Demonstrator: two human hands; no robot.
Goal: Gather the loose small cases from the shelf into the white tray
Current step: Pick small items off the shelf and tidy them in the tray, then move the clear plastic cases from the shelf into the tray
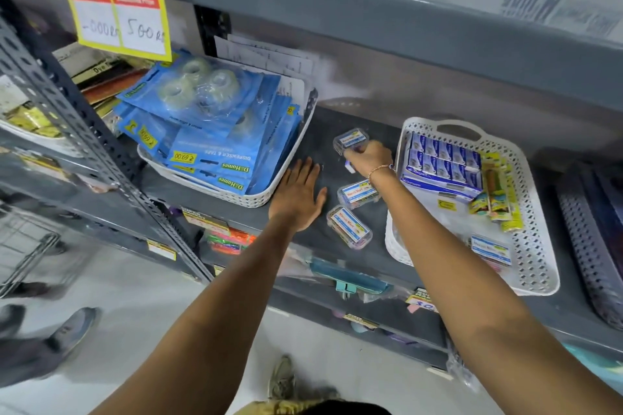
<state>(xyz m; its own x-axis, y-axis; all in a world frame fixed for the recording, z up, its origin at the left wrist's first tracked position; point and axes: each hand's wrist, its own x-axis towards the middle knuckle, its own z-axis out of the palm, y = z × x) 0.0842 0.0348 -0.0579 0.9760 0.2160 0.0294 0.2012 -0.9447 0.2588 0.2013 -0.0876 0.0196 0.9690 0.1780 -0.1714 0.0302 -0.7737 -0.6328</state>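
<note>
Head view, right hand (369, 158) fingers curled on small case (350, 139), left hand (300, 194) flat on shelf (323, 131)

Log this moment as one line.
right hand: fingers on far case | left hand: flat on shelf | white tray: one case inside

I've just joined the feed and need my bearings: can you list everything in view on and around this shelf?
loose small cases: three, clear with white labels, on the dark shelf between the trays
small case in tray: one, clear, near front of white tray
white tray: one, perforated, right side of shelf
blue box: one, in white tray, towards the back
yellow packets: a few, in white tray beside the blue box
tape dispenser packs: a stack, blue, in the left tray
price sign: one, yellow, upper left
left hand: flat on shelf, empty
right hand: fingers at the farthest loose case
</note>
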